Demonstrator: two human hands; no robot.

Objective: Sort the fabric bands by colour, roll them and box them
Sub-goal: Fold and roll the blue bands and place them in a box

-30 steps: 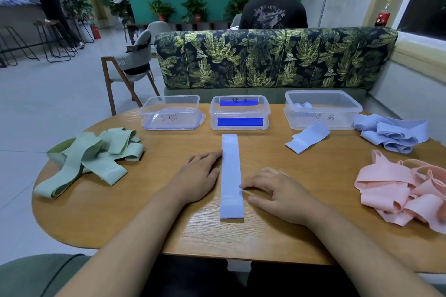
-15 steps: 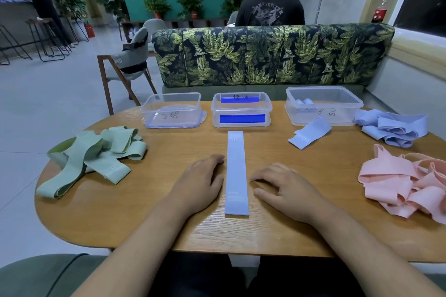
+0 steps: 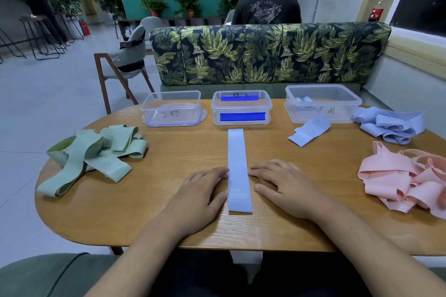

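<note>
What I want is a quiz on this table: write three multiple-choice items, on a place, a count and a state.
1. Where on the table does the green pile lie? A. left side B. middle C. right side
2. How many clear boxes stand along its far edge? A. two B. three C. five
3. How does the blue band between left hand and right hand lie? A. rolled B. flat, straight C. knotted
Answers: A, the pile sits far left; B, left box, middle box, right box; B, it stretches unrolled.
</note>
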